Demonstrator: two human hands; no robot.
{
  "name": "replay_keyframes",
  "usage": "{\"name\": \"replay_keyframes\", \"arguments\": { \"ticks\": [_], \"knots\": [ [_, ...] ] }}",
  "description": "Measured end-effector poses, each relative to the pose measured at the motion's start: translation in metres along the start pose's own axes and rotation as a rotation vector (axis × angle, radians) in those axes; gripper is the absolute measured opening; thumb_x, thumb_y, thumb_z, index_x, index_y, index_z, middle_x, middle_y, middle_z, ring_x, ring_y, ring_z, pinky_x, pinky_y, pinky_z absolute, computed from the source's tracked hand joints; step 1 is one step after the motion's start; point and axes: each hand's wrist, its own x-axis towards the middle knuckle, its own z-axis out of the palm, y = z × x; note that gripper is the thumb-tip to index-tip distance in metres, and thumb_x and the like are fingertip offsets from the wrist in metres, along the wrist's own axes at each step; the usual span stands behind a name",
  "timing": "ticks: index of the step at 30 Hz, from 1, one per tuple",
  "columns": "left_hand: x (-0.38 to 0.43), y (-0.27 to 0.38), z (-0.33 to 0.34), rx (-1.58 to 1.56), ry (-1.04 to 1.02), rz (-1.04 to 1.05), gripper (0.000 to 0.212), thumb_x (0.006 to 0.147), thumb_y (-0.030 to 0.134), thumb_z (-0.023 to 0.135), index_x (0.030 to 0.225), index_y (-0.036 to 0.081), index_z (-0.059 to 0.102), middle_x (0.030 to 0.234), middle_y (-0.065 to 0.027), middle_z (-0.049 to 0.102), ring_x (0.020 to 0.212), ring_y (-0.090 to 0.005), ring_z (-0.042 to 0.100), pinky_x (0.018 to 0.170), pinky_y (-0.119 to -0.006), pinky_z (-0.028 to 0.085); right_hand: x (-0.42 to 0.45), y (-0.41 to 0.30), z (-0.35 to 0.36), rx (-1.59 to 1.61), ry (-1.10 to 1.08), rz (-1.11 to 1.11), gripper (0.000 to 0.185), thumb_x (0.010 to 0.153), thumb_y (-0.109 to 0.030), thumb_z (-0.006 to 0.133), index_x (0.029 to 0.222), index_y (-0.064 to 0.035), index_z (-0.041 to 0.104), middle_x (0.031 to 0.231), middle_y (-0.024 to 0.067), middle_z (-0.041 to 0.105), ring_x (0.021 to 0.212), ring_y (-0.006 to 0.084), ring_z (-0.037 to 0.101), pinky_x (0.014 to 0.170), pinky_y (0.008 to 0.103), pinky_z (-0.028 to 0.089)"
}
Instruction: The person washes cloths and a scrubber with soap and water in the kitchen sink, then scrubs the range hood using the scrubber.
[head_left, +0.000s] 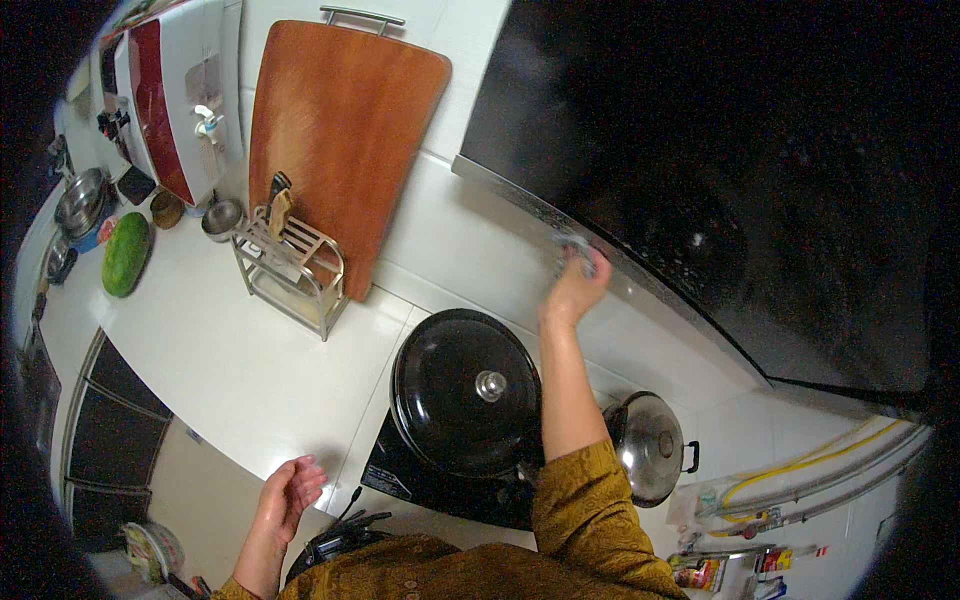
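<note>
My right hand (576, 289) is raised to the metal lower edge (517, 196) of a dark range hood (600, 135). It presses a greyish wad (571, 244) there, blurred, perhaps steel wool or a cloth. Whitish droplets or foam speckle the hood's panel and rim close by. Below that arm, a large black pan with a dark glass lid (457, 390) sits on a black cooktop (420, 480). My left hand (294, 486) hangs over the front edge of the white counter (300, 390), palm up, fingers apart and slightly curled, with nothing in it.
A wooden cutting board (337, 135) leans on the wall behind a metal knife rack (289, 262). Farther left are a green melon (126, 253), metal bowls (81, 202) and a white-and-red appliance (176, 105). A lidded steel pot (651, 448) stands right of the cooktop, near yellow pipes (810, 469).
</note>
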Motion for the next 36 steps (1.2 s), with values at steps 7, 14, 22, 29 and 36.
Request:
{"name": "replay_keyframes", "arguments": {
  "ticks": [7,14,22,29,36],
  "knots": [
    [0.006,-0.017,-0.038,-0.045,0.085,-0.040,0.034,0.090,0.031,0.041,0.108,0.003,0.051,0.093,-0.0094,0.061,0.087,-0.0194,0.059,0.075,-0.030,0.047,0.002,-0.004,-0.008,0.264,0.177,0.346,0.021,0.085,-0.008,0.055,0.102,-0.0021,0.045,0.087,0.0073,0.057,0.076,0.0146,0.054,0.066,0.0278,0.044],
    [0.013,-0.021,-0.030,-0.099,0.050,-0.051,0.033,0.091,0.028,0.038,0.108,0.003,0.050,0.094,-0.0095,0.060,0.089,-0.0209,0.058,0.074,-0.031,0.047,-0.047,-0.021,0.110,0.575,-0.169,0.296,0.015,0.082,-0.004,0.059,0.092,-0.0006,0.049,0.086,0.0065,0.057,0.074,0.0139,0.055,0.065,0.0265,0.045],
    [0.020,-0.012,-0.011,-0.001,0.109,-0.099,0.032,0.091,0.028,0.038,0.108,0.003,0.050,0.095,-0.0095,0.060,0.089,-0.0210,0.058,0.077,-0.032,0.046,-0.054,-0.052,0.124,0.796,-0.226,0.672,0.025,0.082,0.000,0.057,0.103,0.0025,0.044,0.099,0.0123,0.052,0.085,0.0179,0.056,0.073,0.0302,0.054],
    [0.033,-0.019,-0.014,-0.030,0.046,-0.140,0.029,0.091,0.025,0.039,0.107,0.003,0.051,0.092,-0.0087,0.061,0.084,-0.0195,0.060,0.072,-0.030,0.047,-0.035,-0.059,0.075,0.720,-0.050,0.570,0.028,0.083,0.000,0.055,0.106,0.0038,0.041,0.103,0.0124,0.050,0.090,0.0179,0.054,0.078,0.0326,0.054],
    [0.024,-0.014,-0.011,0.046,0.068,-0.140,0.030,0.091,0.025,0.038,0.107,0.003,0.050,0.091,-0.0097,0.062,0.085,-0.0204,0.060,0.072,-0.031,0.048,-0.066,-0.071,0.150,0.816,-0.264,0.593,0.018,0.082,-0.001,0.057,0.097,0.0020,0.048,0.096,0.0100,0.054,0.082,0.0175,0.057,0.077,0.0315,0.053]
  ]
}}
